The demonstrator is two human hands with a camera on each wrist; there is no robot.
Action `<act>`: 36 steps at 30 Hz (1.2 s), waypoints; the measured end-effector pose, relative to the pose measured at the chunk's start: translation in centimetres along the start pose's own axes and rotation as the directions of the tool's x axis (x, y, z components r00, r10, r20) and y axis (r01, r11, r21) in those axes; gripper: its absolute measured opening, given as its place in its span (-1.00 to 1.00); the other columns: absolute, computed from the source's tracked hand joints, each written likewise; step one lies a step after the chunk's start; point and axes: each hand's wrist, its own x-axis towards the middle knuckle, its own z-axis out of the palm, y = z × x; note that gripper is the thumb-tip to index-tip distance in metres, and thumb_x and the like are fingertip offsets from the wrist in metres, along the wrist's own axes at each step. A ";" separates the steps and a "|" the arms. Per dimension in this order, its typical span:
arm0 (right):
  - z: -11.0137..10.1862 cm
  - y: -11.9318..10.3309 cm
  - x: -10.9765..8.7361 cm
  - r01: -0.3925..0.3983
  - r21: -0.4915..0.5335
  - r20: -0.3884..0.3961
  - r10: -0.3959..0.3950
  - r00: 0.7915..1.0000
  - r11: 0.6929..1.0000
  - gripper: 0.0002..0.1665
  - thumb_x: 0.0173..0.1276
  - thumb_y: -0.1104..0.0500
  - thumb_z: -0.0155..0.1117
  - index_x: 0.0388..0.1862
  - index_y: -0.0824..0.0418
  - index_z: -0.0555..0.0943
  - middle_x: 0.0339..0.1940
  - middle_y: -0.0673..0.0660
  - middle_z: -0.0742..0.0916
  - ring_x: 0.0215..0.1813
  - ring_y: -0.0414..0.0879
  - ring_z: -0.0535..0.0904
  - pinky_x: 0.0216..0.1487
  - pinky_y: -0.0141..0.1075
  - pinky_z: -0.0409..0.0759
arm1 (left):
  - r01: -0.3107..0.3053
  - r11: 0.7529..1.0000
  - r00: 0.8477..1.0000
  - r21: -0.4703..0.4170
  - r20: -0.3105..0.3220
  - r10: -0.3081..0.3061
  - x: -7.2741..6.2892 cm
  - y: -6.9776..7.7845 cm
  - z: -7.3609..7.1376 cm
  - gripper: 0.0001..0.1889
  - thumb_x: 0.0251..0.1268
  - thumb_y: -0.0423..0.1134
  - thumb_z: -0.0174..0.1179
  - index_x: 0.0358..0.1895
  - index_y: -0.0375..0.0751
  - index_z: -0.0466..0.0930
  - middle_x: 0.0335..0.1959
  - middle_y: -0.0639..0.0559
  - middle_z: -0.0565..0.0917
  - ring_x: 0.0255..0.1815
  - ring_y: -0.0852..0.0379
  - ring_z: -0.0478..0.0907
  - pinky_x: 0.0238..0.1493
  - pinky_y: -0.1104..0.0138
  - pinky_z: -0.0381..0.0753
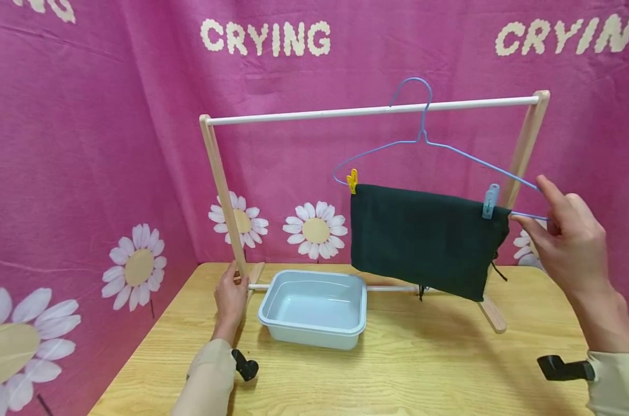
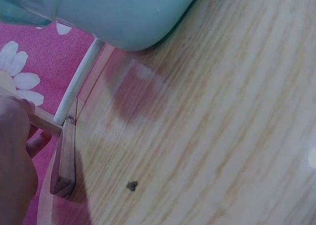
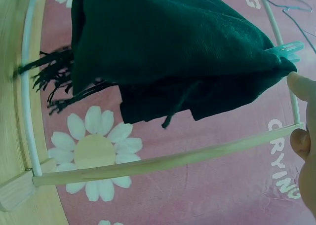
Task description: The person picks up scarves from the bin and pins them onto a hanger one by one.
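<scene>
A dark green fringed scarf (image 1: 423,240) is folded over the lower bar of a blue wire hanger (image 1: 465,155). A yellow clothespin (image 1: 352,181) and a blue clothespin (image 1: 490,201) clip its top corners. My right hand (image 1: 574,237) pinches the hanger's right end between thumb and fingers. The hook crosses the white rail (image 1: 304,115) of a wooden rack; I cannot tell whether it bears on it. My left hand (image 1: 230,297) grips the foot of the rack's left post (image 1: 222,185). In the right wrist view, the scarf's tassels (image 3: 57,69) dangle.
A pale grey-blue plastic basin (image 1: 314,335) stands on the wooden table (image 1: 413,370), in front of the rack's lower white bar (image 1: 392,288). The rack's right foot (image 1: 493,315) rests on the table. Behind hangs a pink curtain (image 1: 272,81) with daisies.
</scene>
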 end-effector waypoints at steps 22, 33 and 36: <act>0.9 1.3 -0.8 -0.077 -0.009 -0.010 0.077 0.997 0.997 -0.09 0.34 -0.45 0.04 0.37 0.20 0.49 -0.49 0.31 0.40 -0.28 -0.57 0.08 -0.24 -0.71 0.06 | 0.005 0.999 1.000 0.051 -0.008 -0.004 0.0 0.0 0.2 -0.56 0.30 -0.38 0.26 0.24 -0.08 0.51 -0.08 -0.24 0.72 -0.09 -0.19 0.71 -0.03 -0.08 0.59; 1.1 1.4 -0.3 -0.135 -0.015 0.017 0.135 0.991 0.991 -0.25 0.37 -0.19 0.27 0.41 0.16 0.45 -0.46 0.29 0.41 -0.27 -0.57 0.09 -0.25 -0.65 0.08 | 0.003 0.999 1.000 0.051 -0.005 -0.003 0.0 0.0 -0.1 -0.58 0.31 -0.37 0.27 0.22 -0.08 0.52 -0.08 -0.23 0.73 -0.09 -0.19 0.71 -0.04 -0.09 0.60; 1.1 1.4 -0.7 -0.144 -0.038 0.051 0.146 0.988 0.989 -0.25 0.25 0.21 0.47 0.41 0.16 0.44 -0.44 0.27 0.42 -0.30 -0.55 0.08 -0.29 -0.62 0.11 | -0.002 0.999 1.000 0.053 -0.002 0.002 0.1 0.0 -0.1 -0.58 0.31 -0.37 0.26 0.23 -0.09 0.52 -0.08 -0.24 0.72 -0.08 -0.19 0.71 -0.04 -0.09 0.60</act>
